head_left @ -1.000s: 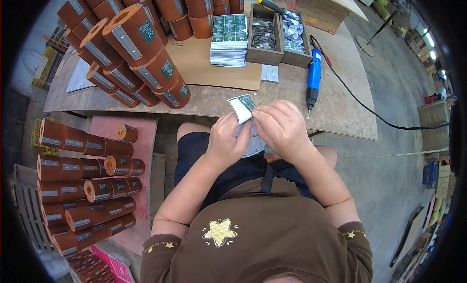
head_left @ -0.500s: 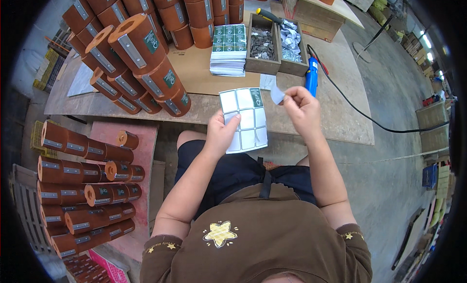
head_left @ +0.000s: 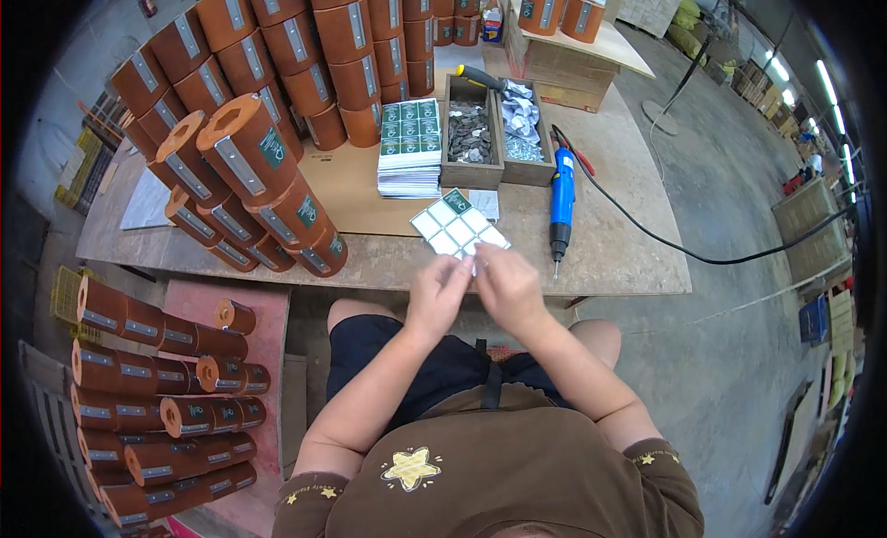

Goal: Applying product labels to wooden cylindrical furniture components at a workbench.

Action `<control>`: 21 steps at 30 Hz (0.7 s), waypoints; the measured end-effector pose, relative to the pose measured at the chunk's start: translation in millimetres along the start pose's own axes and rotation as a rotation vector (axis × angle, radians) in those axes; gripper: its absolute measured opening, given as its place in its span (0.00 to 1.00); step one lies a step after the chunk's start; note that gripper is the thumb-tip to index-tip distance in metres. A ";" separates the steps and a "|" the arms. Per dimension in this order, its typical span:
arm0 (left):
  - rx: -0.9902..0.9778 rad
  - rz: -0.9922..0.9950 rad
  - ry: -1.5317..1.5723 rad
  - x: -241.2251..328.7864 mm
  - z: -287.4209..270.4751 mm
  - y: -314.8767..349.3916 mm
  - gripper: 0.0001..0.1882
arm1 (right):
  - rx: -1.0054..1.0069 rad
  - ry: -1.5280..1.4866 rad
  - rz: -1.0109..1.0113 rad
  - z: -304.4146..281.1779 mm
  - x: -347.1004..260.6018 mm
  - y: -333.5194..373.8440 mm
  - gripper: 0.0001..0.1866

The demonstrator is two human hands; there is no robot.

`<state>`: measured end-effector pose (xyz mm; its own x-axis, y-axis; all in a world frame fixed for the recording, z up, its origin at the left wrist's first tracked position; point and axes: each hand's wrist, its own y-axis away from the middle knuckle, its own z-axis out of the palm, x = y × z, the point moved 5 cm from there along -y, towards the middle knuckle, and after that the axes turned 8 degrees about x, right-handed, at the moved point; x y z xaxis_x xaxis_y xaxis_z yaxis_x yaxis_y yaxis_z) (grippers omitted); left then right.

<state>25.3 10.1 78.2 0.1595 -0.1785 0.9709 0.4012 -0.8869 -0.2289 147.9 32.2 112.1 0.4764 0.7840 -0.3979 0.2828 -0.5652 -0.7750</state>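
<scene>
A sticker sheet (head_left: 445, 239) lies at a slant near the table's front edge, mostly white squares with one green label at its top. Just in front of it my two hands meet, fingertips to fingertips. My left hand (head_left: 438, 296) is closed in a pinch, and my right hand (head_left: 508, 284) pinches beside it. A small white piece of paper (head_left: 474, 262) shows between the fingertips; most of it is hidden. Behind the sheet stands a thick stack of green-and-white label sheets (head_left: 409, 154).
Brown cylinders (head_left: 248, 145) with metal strips are stacked at the left, more on a low pink surface (head_left: 282, 302). Two wooden boxes (head_left: 474, 175) hold metal pieces and crumpled paper. A blue electric screwdriver (head_left: 562, 201) with a black cable lies right of my hands.
The sticker sheet has left my left hand and now lies on the table. My right hand has moved left with the paper, and both hands have come together. The view has shifted.
</scene>
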 end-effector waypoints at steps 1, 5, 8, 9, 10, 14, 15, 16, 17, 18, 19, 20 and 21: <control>-0.090 -0.092 0.084 2.6 2.5 5.0 0.11 | -0.005 -0.008 -0.006 4.4 -6.4 4.8 0.08; -0.002 -0.074 0.091 -15.6 -12.9 8.9 0.09 | -0.053 -0.138 -0.018 13.5 -18.3 8.9 0.10; -0.019 -0.124 0.104 -16.6 -22.7 14.3 0.07 | -0.150 -0.384 0.267 22.6 -10.8 12.7 0.10; -0.091 -0.122 0.125 -17.4 -23.1 17.7 0.06 | -0.218 -0.551 0.559 31.0 -2.6 20.5 0.10; -0.158 -0.119 0.144 -16.7 -23.3 20.7 0.05 | -0.240 -0.744 0.808 36.7 3.6 26.8 0.11; -0.326 -0.020 0.185 -0.2 -26.9 26.6 0.06 | -0.359 -1.001 1.119 44.1 20.8 40.0 0.06; -0.321 0.016 0.158 2.9 -31.6 27.6 0.06 | -0.341 -1.045 1.065 44.2 19.2 38.6 0.05; -0.321 0.053 0.136 3.9 -36.1 28.5 0.06 | -0.319 -1.084 1.013 42.4 13.6 33.8 0.04; -0.349 -0.032 0.136 -3.9 -39.3 29.5 0.06 | -0.324 -1.072 0.964 41.3 6.5 27.8 0.04; -0.309 -0.045 0.130 -6.7 -49.1 31.8 0.06 | -0.326 -1.060 0.915 40.8 -0.9 21.2 0.04; -0.299 -0.088 0.122 -10.5 -56.3 33.2 0.07 | -0.363 -0.988 0.794 42.3 -7.6 14.4 0.03; -0.293 -0.131 0.115 -14.8 -63.1 34.6 0.07 | -0.390 -0.999 0.794 47.9 -13.6 13.9 0.03; -0.286 -0.155 0.106 -19.1 -72.6 36.7 0.07 | -0.398 -0.923 0.691 51.1 -20.3 11.8 0.03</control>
<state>-28.4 -50.0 56.3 0.0153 -0.0618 0.9980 0.1413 -0.9879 -0.0634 99.0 22.8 86.0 -0.0973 0.0834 -0.9918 0.5164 -0.8476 -0.1219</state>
